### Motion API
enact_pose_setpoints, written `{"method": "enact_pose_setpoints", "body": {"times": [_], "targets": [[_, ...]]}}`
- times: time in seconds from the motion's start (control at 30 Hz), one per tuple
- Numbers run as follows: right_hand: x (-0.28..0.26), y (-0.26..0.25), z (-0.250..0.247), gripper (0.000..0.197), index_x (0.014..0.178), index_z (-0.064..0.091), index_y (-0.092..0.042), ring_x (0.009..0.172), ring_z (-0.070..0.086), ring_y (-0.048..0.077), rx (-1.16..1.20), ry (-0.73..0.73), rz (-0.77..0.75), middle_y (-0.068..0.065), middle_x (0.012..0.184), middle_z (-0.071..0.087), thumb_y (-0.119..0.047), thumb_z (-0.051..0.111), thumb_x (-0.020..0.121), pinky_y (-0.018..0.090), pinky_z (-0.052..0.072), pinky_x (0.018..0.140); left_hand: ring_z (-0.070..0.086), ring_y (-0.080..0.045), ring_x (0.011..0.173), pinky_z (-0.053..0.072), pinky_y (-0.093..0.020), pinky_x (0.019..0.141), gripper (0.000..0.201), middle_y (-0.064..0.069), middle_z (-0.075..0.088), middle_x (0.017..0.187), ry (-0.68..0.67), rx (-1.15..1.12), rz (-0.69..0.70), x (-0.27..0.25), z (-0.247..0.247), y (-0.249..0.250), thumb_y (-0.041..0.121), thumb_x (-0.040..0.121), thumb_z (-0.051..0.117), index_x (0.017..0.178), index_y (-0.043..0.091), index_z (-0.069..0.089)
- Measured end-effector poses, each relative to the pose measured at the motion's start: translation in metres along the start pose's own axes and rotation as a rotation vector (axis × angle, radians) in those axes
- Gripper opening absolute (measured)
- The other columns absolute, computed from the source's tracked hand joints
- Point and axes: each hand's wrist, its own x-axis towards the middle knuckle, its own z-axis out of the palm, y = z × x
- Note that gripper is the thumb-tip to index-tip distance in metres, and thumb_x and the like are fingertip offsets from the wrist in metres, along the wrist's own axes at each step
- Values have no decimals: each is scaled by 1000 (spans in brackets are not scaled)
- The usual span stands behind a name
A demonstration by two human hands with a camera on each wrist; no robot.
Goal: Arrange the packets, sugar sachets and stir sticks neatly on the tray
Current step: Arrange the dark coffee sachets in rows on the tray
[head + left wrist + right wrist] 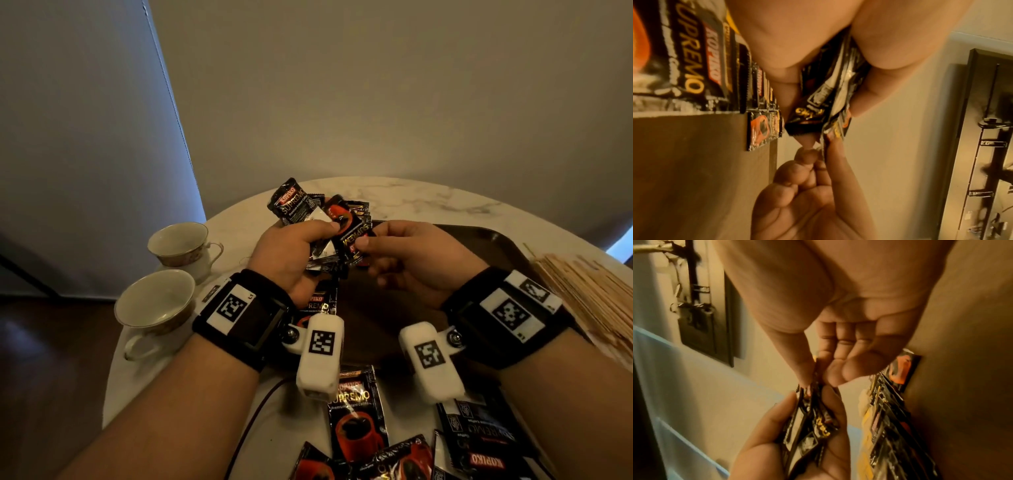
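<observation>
The left hand (291, 253) grips a fanned bunch of coffee packets (310, 212), thumb clamped across the top, raised above the 10 o'clock corner of the tray (479, 246). The right hand (418, 260) pinches one packet (356, 240) at the bunch's right edge between thumb and forefinger; its other fingers hang loosely curled. Both wrist views show that pinch sitting on a narrow margin of the wrapper.

More packets lie on the table (428, 198): loose packets (358, 421) at 6 o'clock, near the table edge, and one more packet (317, 305) under the left wrist. The stir sticks (589, 291) lie in a heap at 3 o'clock, just off the tray's right rim. No sugar sachets can be made out. Two teacups (164, 274) stand at 9 o'clock.

The likely trouble is the bunch itself: the wrappers look slick and are already splayed, so pulling one free may drag its neighbours out and scatter them. A pinch this near the edge may also slip. The left forearm hangs close to the cups, and a wide sweep might knock one.
</observation>
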Motion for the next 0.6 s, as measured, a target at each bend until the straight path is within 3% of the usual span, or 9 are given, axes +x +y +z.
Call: {"method": "enact_pose_setpoints", "body": {"times": [0.07, 0.13, 0.23, 0.33, 0.47, 0.6], "targets": [[5, 4, -2, 25, 100, 60, -10, 65, 68, 19, 155, 0, -18, 15, 91, 72, -13, 76, 81, 28, 56, 56, 72, -47, 102, 61, -57, 80, 40, -27, 72, 117, 50, 11, 23, 3, -3, 1, -5, 85, 63, 123, 5, 67], [9, 5, -6, 11, 97, 59, -10, 72, 73, 24, 250, 38, -55, 15, 93, 74, -4, 66, 90, 30, 60, 59, 73, -41, 93, 61, -46, 65, 37, -21, 75, 107, 88, 23, 28, 8, -9, 1, -9, 92, 55, 119, 12, 68], [14, 7, -9, 11, 99, 61, -8, 73, 75, 24, 318, 117, -107, 11, 89, 74, 0, 56, 95, 34, 60, 65, 75, -34, 92, 60, -47, 71, 39, -15, 77, 103, 108, 90, 56, 12, -16, 2, -9, 94, 56, 123, 15, 66], [16, 14, -7, 18, 107, 66, -6, 86, 75, 32, 311, 96, -127, 18, 104, 74, 2, 56, 94, 33, 61, 61, 74, -29, 97, 59, -48, 74, 40, -12, 76, 101, 99, 165, 105, 11, -16, 4, -8, 92, 61, 123, 17, 67], [17, 18, -3, 28, 107, 72, -9, 76, 73, 19, 217, 103, -189, 15, 108, 74, 6, 53, 94, 23, 53, 55, 74, -30, 92, 61, -50, 76, 40, -10, 76, 95, 41, 218, 133, 10, -13, 5, -11, 89, 61, 117, 15, 69], [19, 16, -4, 35, 110, 71, -2, 81, 72, 16, 342, 122, -284, 13, 104, 74, 14, 46, 92, 26, 56, 58, 65, -22, 79, 51, -34, 57, 45, -3, 66, 83, 10, 236, 106, 9, -14, 5, -17, 83, 57, 110, 17, 68]]}}
